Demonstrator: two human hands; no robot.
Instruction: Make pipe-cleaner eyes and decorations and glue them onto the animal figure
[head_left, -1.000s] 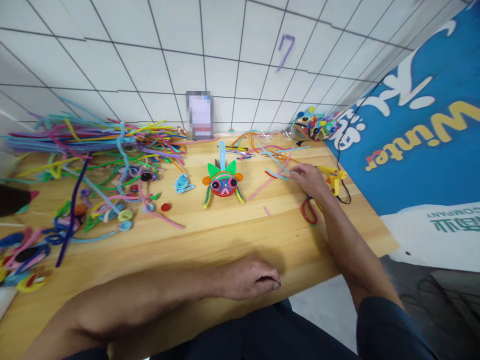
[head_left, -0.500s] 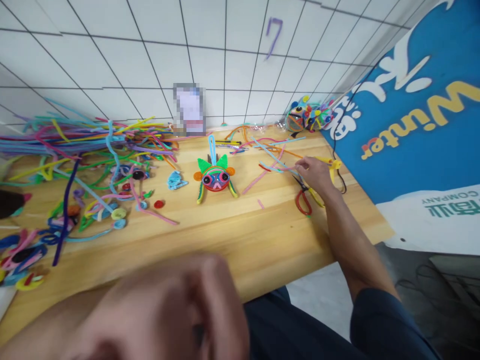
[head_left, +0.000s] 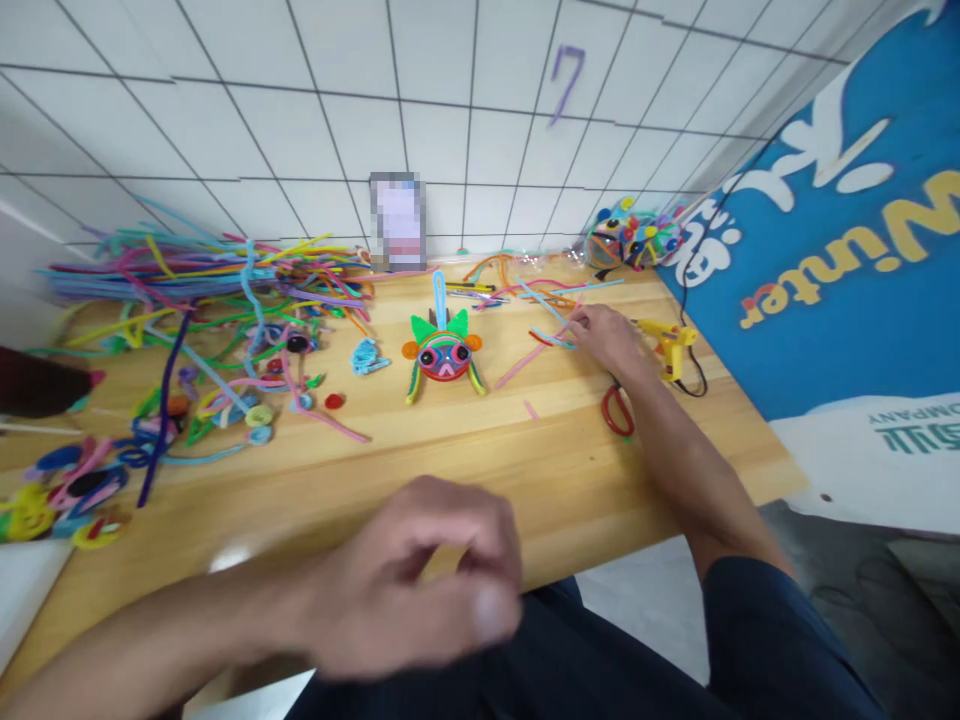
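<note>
My left hand, slightly blurred, is raised over the near table edge. Its fingers curl toward the thumb, and nothing shows in the gap between them. At the right, my right hand is closed among cut pipe cleaners, fingertips pinched at a thin strand. Red-handled scissors lie partly hidden under my right forearm. Mid-table stands a pipe-cleaner figure with green ears, round pink-ringed eyes and a light blue loop on top. A crumpled blue pipe-cleaner piece lies to its left.
Many pipe cleaners are heaped along the left back. A yellow glue gun with a black cord stands right of my right hand. A phone leans on the tiled wall; a clear bag of decorated pieces sits at the back right.
My left hand has moved away from the camera, rightward, and shows more fully. My right hand has shifted slightly left over the strands. The view has turned a little, revealing more of the glue gun.
</note>
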